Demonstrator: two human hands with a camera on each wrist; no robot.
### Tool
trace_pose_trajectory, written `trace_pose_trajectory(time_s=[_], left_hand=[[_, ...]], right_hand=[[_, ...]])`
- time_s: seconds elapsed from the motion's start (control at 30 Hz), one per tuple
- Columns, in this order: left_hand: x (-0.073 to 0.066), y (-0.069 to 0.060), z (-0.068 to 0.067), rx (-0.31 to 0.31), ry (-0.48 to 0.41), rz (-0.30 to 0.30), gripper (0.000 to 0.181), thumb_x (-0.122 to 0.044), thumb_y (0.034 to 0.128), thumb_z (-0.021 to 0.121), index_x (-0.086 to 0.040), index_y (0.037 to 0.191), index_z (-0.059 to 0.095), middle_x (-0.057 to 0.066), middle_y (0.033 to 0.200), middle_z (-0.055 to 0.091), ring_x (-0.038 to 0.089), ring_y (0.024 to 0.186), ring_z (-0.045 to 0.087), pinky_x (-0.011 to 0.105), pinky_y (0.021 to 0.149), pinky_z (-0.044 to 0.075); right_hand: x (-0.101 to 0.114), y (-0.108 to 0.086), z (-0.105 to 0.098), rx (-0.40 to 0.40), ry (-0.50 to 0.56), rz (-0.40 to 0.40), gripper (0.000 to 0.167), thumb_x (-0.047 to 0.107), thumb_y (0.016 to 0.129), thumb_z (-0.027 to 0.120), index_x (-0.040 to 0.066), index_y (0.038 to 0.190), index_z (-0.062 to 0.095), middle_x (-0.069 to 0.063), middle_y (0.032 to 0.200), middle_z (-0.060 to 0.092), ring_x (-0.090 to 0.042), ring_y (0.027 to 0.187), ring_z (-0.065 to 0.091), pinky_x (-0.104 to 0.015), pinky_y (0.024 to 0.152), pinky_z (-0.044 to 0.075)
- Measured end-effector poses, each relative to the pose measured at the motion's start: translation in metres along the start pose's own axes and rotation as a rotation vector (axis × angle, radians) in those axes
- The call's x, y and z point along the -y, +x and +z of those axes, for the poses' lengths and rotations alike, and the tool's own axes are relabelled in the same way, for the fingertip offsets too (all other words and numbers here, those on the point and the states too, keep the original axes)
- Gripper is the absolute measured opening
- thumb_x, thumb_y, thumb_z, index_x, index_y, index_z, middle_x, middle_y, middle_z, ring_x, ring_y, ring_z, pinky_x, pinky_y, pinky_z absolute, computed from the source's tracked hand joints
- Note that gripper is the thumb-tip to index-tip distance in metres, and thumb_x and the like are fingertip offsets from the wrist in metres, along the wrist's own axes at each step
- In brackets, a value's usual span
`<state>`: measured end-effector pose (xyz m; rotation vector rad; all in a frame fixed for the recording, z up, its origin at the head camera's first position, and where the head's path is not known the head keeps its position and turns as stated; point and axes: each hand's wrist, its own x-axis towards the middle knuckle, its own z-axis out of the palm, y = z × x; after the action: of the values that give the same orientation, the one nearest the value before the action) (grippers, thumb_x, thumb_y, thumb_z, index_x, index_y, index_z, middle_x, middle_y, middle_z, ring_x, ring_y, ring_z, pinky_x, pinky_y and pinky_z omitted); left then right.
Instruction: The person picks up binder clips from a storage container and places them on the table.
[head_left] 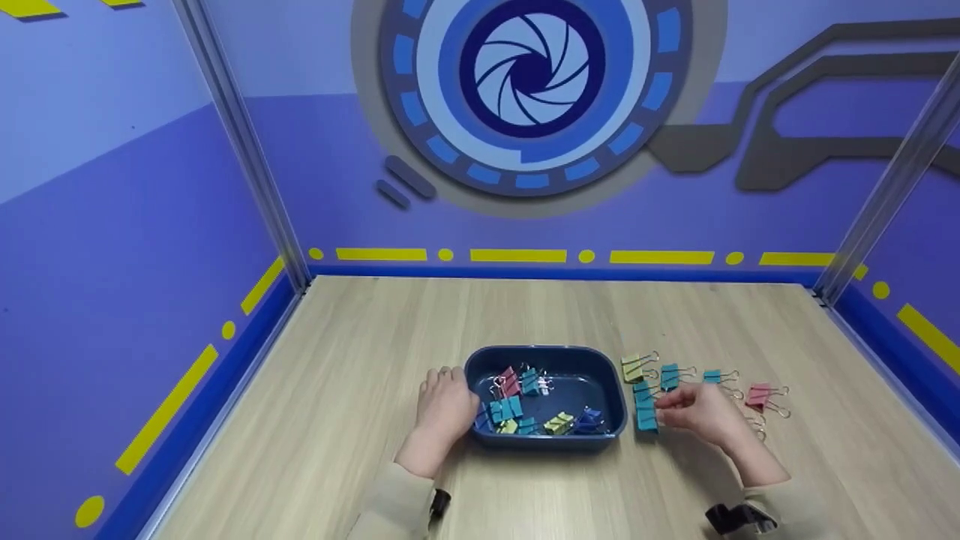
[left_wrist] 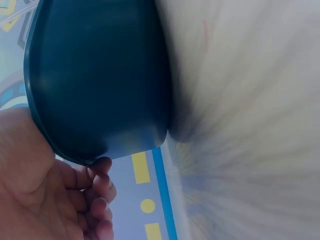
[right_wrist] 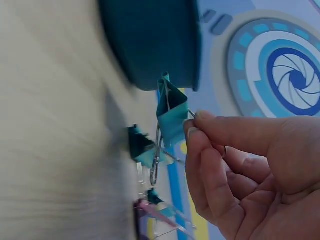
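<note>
Currently, the right hand [head_left: 705,412] has a narrow grip: thumb and fingertips pinch a wire handle of a teal binder clip [head_left: 646,418], just off the right end of the dark blue tray [head_left: 581,390] (whether that clip touches the worktop [head_left: 375,337], I cannot tell). The tray sits about midway between the worktop's left and right edges, well apart from its far edge. At the tray's left end, the left hand [head_left: 446,405] has its grip closed on the rim, fingers curled. Loose clips lie inside, among them a reddish clip [head_left: 510,382] toward the far left corner, a yellow clip [head_left: 559,424] and a blue clip [head_left: 589,421] near the near right corner. Between tray and worktop's right edge are others, including a pale yellow clip [head_left: 634,369] beside the tray and a pink clip [head_left: 759,396] nearest that edge.
</note>
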<state>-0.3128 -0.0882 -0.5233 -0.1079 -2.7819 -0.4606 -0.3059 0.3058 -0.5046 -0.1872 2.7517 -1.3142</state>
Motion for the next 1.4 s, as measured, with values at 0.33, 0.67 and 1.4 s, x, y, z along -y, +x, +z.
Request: trace_pose_trajectory(time_s=[0.33,0.67,1.4], left_hand=[[0.0,-0.001,0.0,0.023,-0.011,-0.011,0.026,-0.016,0.0868,0.066,0.005,0.103,0.064,0.019,0.098,0.065,0.036,0.098,0.056,0.047,0.082,0.046],[0.0,0.0,0.0,0.015,-0.012,-0.011,0.025,-0.016,0.0864,0.065,0.004,0.101,0.064,0.019,0.098,0.064,0.036,0.099,0.056,0.047,0.082,0.046],[0.0,0.0,-0.001,0.027,-0.026,-0.018,0.023,-0.016,0.0875,0.065,0.004,0.099,0.063,0.019,0.097,0.064,0.036,0.098,0.056,0.047,0.081,0.046]], right_hand=[[-0.011,0.006,0.01,0.017,-0.066,0.018,0.017,0.008,0.084,0.078,-0.004,0.095,0.075,-0.009,0.086,0.076,-0.01,0.073,0.064,-0.025,0.064,0.051],[-0.008,0.022,0.014,-0.052,-0.143,0.059,0.014,0.008,0.083,0.077,0.0,0.094,0.077,-0.005,0.082,0.074,-0.01,0.072,0.061,-0.027,0.065,0.049],[0.003,0.031,0.011,-0.109,-0.243,0.027,0.021,0.011,0.084,0.078,0.0,0.101,0.073,-0.013,0.093,0.073,-0.02,0.082,0.064,-0.033,0.071,0.049]])
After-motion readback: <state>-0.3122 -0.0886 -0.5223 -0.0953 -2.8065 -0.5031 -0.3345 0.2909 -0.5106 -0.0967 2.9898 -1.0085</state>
